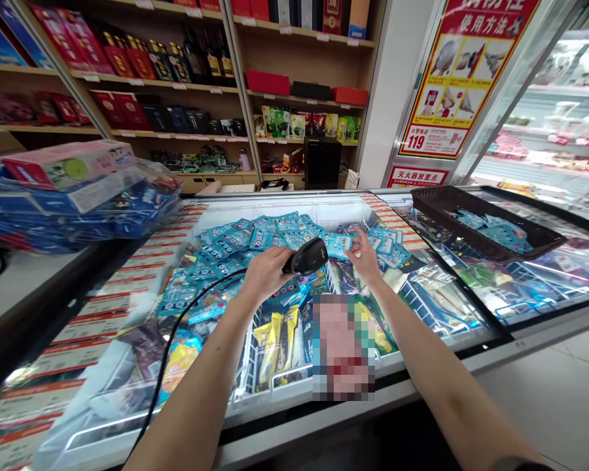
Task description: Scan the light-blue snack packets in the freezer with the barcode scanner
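My left hand (269, 271) is closed round the handle of a black barcode scanner (310, 257), its head pointing right and a black cord (169, 350) trailing from it. My right hand (366, 258) pinches the right end of a small light-blue packet (338, 243), which lies just beyond the scanner head. To the left of it, many similar blue packets (255, 235) are heaped on the glass top of a chest freezer. A few more packets (389, 243) lie just right of my right hand. Ice pops in yellow wrappers (277, 340) show below, inside the freezer.
On the right stands a brown plastic basket (425, 206) with blue packets (503, 232) in it. Wrapped boxes (73, 190) are stacked at the left. Stocked shelves (309, 95) line the back. A pixelated patch (343, 347) hides part of the freezer front.
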{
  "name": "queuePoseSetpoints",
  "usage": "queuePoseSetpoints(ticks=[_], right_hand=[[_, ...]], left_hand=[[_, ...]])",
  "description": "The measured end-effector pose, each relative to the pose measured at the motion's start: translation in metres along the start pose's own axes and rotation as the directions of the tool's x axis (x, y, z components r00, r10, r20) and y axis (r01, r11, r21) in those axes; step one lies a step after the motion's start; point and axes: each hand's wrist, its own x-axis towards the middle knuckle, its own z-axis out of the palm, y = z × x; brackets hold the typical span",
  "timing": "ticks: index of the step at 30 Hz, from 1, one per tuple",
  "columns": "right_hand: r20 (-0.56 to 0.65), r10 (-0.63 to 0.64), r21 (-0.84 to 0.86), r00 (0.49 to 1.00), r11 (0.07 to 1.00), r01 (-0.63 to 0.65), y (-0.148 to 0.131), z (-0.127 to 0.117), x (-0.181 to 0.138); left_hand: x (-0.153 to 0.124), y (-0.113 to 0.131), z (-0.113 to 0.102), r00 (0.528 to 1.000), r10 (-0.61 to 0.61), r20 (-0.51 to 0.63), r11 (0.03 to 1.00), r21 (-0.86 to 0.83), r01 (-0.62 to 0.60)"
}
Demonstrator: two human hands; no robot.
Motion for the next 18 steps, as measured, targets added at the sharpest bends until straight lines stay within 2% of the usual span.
queuePoseSetpoints(ticks=[18], right_hand=[[0.019,-0.015,0.000,1.000,1.000,0.015,-0.0011,-0.0036,0.0000]], left_hand=[[0.0019,0.0041,0.0023,0.999,0.034,0.035,0.999,0.015,-0.035]])
